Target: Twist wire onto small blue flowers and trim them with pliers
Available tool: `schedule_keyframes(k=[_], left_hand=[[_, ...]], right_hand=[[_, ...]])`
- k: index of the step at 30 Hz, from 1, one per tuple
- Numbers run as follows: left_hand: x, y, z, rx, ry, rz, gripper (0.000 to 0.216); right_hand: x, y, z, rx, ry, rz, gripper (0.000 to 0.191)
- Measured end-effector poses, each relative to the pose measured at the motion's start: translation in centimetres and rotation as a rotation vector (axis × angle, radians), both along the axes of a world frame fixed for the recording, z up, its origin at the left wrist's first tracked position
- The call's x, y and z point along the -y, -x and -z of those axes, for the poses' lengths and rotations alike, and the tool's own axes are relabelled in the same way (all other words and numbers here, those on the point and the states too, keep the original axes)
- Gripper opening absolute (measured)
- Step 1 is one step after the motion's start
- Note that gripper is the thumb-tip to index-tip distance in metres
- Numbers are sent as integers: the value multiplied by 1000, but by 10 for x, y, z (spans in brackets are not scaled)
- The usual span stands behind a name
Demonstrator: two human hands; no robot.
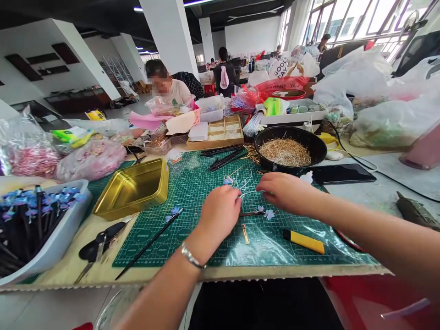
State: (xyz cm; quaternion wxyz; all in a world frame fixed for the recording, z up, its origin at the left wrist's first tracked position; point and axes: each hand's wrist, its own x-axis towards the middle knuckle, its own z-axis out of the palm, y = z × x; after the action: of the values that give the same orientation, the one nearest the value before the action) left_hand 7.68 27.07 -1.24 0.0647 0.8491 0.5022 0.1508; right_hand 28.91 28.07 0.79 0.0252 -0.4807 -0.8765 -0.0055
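My left hand [222, 208] is closed over the middle of the green cutting mat [192, 183]; its fingertips are turned away, so what they hold is hidden. A loose bunch of thin white wires [244, 183] spreads just beyond it, beside a small blue flower [228, 180]. My right hand [285, 190] hovers at the right of the wires, fingers curled together; anything pinched there is too small to name. Below the hands lies a dark stick with pale blue-violet flowers [268, 213]. Another black stick with a blue flower tip [151, 243] rests at the left.
A black pan of gold and white wires [288, 153] stands behind my right hand. Left are a gold tin [132, 188], scissors [103, 240] and a tub of flowered sticks [65, 240]. A yellow cutter [304, 241] and a phone [343, 173] lie right. A co-worker [175, 89] sits opposite.
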Motion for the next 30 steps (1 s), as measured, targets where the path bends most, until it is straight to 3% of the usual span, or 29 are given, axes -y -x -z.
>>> schedule_keyframes(k=[4,9,13,22,27,30], left_hand=[[-21,-18,22,-40,3,38,19],[-21,-11,40,-48,27,59,21],[-25,-7,45,-19,44,75,18],[-39,-4,49,63,41,67,28],[-34,-7,48,38,37,120,29],[-33,-6,48,20,41,138,28]], right_hand=[[-39,11,36,-2,9,-116,29],[-46,8,56,-2,-21,-172,27],[-39,8,59,4,-58,-200,16],[-46,3,52,35,-79,-145,15],[-64,9,47,85,-131,-176,13],[-81,14,46,151,-146,-279,15]])
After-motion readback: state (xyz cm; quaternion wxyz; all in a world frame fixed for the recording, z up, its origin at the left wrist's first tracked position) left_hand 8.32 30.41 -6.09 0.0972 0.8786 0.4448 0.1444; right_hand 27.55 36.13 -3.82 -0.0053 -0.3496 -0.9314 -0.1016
